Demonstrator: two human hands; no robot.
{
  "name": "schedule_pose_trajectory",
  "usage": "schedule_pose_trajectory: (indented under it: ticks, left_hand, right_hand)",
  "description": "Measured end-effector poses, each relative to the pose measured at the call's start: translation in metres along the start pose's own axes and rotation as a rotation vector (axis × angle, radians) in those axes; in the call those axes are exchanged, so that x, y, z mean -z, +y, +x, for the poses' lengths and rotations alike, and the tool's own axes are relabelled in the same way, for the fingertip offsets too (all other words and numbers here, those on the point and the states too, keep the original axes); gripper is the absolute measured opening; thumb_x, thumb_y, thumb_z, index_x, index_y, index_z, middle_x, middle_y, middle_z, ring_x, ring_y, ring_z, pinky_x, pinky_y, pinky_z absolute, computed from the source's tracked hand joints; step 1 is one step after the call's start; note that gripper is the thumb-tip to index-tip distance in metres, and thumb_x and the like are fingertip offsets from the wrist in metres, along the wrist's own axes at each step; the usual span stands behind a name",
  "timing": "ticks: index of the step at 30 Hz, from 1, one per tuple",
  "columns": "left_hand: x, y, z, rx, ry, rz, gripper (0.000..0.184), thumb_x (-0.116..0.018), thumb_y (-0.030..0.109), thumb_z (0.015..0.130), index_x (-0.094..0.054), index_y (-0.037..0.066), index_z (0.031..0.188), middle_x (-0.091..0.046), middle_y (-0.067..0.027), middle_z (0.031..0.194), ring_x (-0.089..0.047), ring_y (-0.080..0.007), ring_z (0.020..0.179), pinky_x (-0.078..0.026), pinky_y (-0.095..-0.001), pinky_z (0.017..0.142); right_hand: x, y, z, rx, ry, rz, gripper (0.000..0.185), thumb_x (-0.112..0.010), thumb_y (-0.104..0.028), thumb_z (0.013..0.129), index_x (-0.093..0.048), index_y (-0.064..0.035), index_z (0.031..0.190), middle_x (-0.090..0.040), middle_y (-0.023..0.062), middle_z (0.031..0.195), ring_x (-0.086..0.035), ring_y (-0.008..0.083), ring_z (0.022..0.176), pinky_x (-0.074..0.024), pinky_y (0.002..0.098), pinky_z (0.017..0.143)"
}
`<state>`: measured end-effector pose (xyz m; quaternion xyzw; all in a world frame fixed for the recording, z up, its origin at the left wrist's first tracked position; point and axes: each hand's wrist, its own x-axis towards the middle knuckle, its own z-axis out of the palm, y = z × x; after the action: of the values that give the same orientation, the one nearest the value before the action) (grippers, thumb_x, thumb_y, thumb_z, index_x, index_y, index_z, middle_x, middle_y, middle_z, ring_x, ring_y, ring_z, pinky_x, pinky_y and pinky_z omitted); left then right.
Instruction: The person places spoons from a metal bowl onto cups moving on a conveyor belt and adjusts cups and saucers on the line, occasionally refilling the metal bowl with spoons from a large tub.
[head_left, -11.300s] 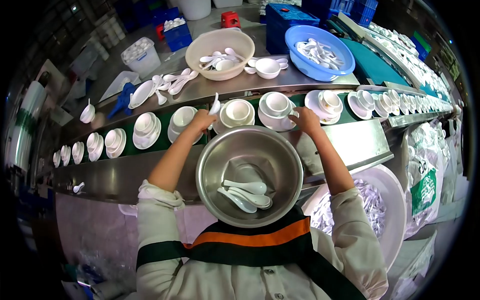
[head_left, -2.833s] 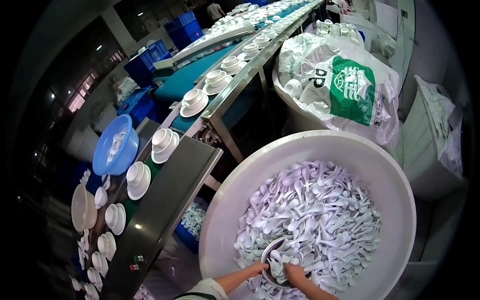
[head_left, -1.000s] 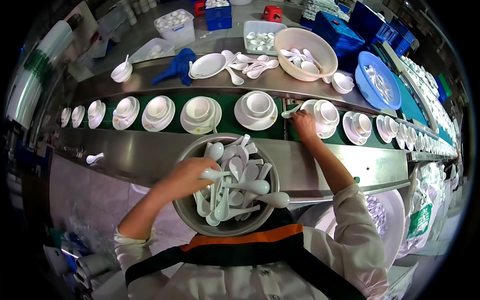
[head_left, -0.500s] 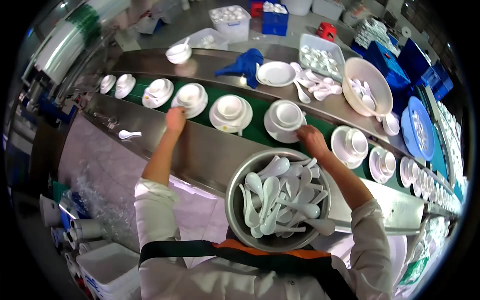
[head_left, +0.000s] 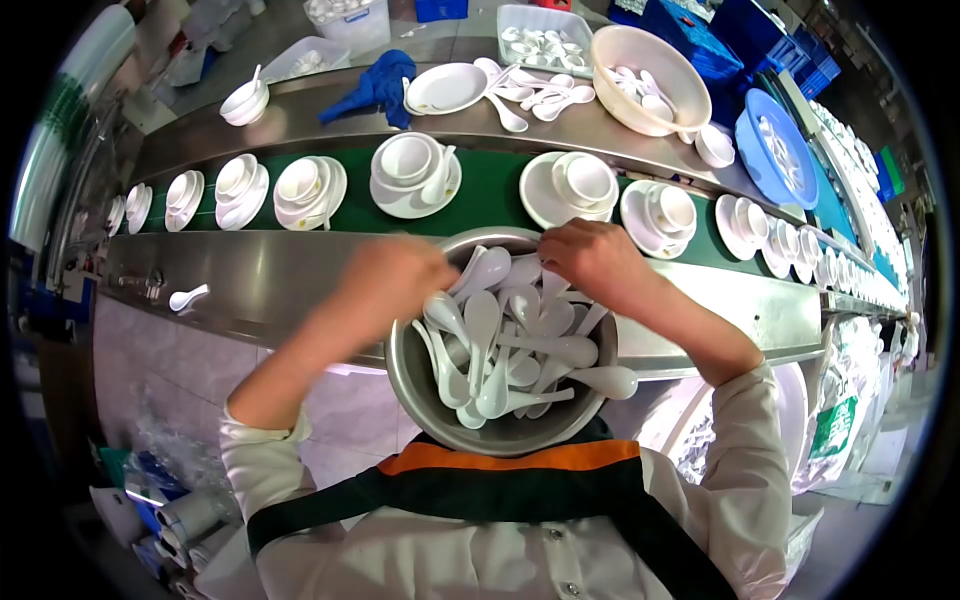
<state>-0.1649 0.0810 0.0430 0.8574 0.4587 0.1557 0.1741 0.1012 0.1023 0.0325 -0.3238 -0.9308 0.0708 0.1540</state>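
A steel bowl full of white soup spoons sits close against my body. My left hand, smeared by motion, is over the bowl's left rim near the spoon handles. At the far right rim, my right hand has its fingers curled down by a spoon handle; whether they grip it is hidden. Beyond the hands, stacked dish sets line a green belt. One set has a spoon lying on its plate; on the set to its right, no spoon shows.
A loose spoon lies on the steel ledge at left. On the far shelf are a blue cloth, an oval plate, several spoons and a cream basin. A blue basin stands at right.
Both hands have drawn back from the belt to the bowl of spoons. My view has shifted, and the dish sets sit farther left in it. A spoon now shows on one plate.
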Motion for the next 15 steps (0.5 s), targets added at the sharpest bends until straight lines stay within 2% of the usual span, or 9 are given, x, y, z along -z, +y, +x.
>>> schedule_pose_trajectory:
  ticks: [1,2,5,6,9,10,13,14,15]
  left_hand:
    - [-0.018,0.014,-0.001,-0.06,-0.016,0.123,0.02,-0.064,0.024,0.073,-0.061,0.004,0.078,-0.06,-0.011,0.075,-0.057,-0.0294,0.076,-0.046,-0.0382,0.062]
    - [-0.032,0.024,0.004,-0.02,-0.102,0.154,0.019,-0.064,0.022,0.073,-0.057,0.004,0.074,-0.059,-0.0102,0.072,-0.057,-0.0288,0.074,-0.045,-0.0397,0.062]
    - [-0.064,0.012,0.013,-0.056,0.046,0.117,0.019,-0.064,0.02,0.072,-0.055,0.004,0.07,-0.058,-0.0104,0.072,-0.057,-0.0287,0.072,-0.044,-0.041,0.06]
    - [-0.062,0.014,0.013,-0.041,0.025,0.091,0.019,-0.066,0.019,0.07,-0.054,0.004,0.071,-0.057,-0.0109,0.073,-0.056,-0.0287,0.071,-0.044,-0.0409,0.059]
    - [-0.064,0.019,0.007,-0.04,0.052,0.232,0.018,-0.065,0.016,0.07,-0.053,0.003,0.074,-0.056,-0.0114,0.074,-0.056,-0.0288,0.072,-0.044,-0.0404,0.06]
    - [-0.063,0.02,0.01,-0.044,0.052,0.231,0.018,-0.065,0.016,0.07,-0.053,0.003,0.074,-0.056,-0.0114,0.074,-0.056,-0.0288,0.072,-0.044,-0.0404,0.06]
    - [-0.065,0.023,0.015,-0.051,0.122,0.291,0.015,-0.059,0.012,0.072,-0.052,0.001,0.078,-0.056,-0.0134,0.073,-0.057,-0.0295,0.072,-0.046,-0.0401,0.06]
    - [-0.064,0.022,0.017,-0.061,0.113,0.267,0.015,-0.059,0.012,0.072,-0.051,0.001,0.079,-0.056,-0.014,0.073,-0.058,-0.0292,0.071,-0.047,-0.0393,0.059]
    - [-0.062,0.021,0.019,-0.069,0.103,0.244,0.016,-0.059,0.013,0.072,-0.05,0.002,0.081,-0.056,-0.0145,0.072,-0.058,-0.029,0.07,-0.048,-0.0385,0.058]
  right_hand:
    - [0.004,-0.008,-0.001,-0.003,-0.087,-0.15,0.014,-0.062,-0.012,0.068,-0.059,-0.0047,0.078,-0.058,0.0059,0.083,-0.057,0.0217,0.079,-0.0489,0.0319,0.067]
    - [0.006,-0.014,-0.004,-0.009,-0.172,-0.299,0.014,-0.06,-0.008,0.067,-0.059,-0.0035,0.08,-0.06,0.0075,0.091,-0.057,0.0221,0.085,-0.0489,0.0315,0.069]
    - [0.008,-0.019,-0.016,0.033,-0.124,-0.295,0.015,-0.058,-0.006,0.063,-0.058,-0.0035,0.077,-0.059,0.0087,0.094,-0.057,0.0224,0.084,-0.0493,0.0313,0.069]
    - [0.014,-0.021,-0.021,0.028,-0.077,-0.267,0.016,-0.059,-0.007,0.064,-0.059,-0.0039,0.08,-0.058,0.0101,0.101,-0.057,0.0246,0.091,-0.0492,0.0306,0.072]
    - [0.027,-0.023,-0.035,-0.016,0.097,-0.258,0.017,-0.057,-0.007,0.064,-0.058,-0.0041,0.08,-0.058,0.0105,0.1,-0.055,0.0239,0.098,-0.0479,0.0294,0.076]
    - [0.026,-0.021,-0.041,-0.075,0.031,-0.215,0.02,-0.058,-0.007,0.064,-0.059,-0.0039,0.084,-0.057,0.0105,0.108,-0.052,0.0237,0.107,-0.0475,0.031,0.08]
    - [0.027,-0.024,-0.045,0.081,0.083,-0.179,0.022,-0.059,-0.007,0.063,-0.059,-0.004,0.085,-0.056,0.0096,0.11,-0.053,0.0231,0.104,-0.0499,0.0312,0.075]
    - [0.03,-0.022,-0.043,0.119,0.165,-0.12,0.021,-0.06,-0.006,0.063,-0.06,-0.0053,0.085,-0.059,0.0087,0.106,-0.058,0.0235,0.095,-0.0512,0.0313,0.069]
    - [0.034,-0.016,-0.043,0.117,0.176,-0.126,0.021,-0.06,-0.006,0.063,-0.06,-0.0053,0.085,-0.059,0.0087,0.106,-0.058,0.0235,0.095,-0.0512,0.0313,0.069]
